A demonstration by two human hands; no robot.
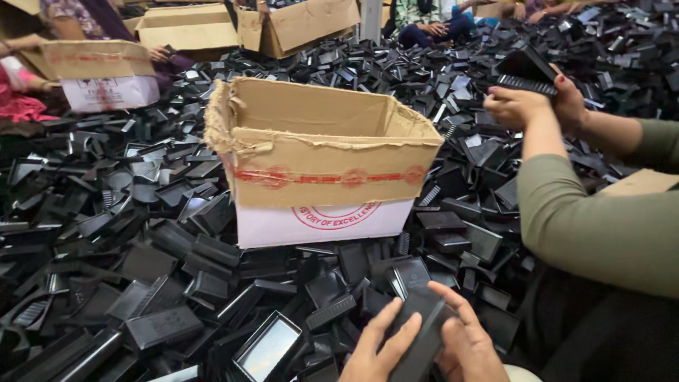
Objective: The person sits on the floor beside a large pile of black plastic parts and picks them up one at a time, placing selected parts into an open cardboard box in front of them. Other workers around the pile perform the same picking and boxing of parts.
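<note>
Sorting amid black plastic parts

Our left hand point(378, 350) and right hand point(463, 346) clasp a black casing point(423, 329), fingers wrapped narrow to steady it, near the cardboard box point(318, 170).

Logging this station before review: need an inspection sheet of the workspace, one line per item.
Surface: buried under a heap of black plastic parts; nothing bare seen.
Job's things: one black plastic part held between left hand and right hand.
Clutter: torn cardboard box stands open in the heap; more cardboard boxes behind.
Hands: both closed around the part, thumbs on top.
Cables: nothing seen.
Surroundings: co-worker in green sleeve at right holds another black piece; more people sit at the far edge.
</note>
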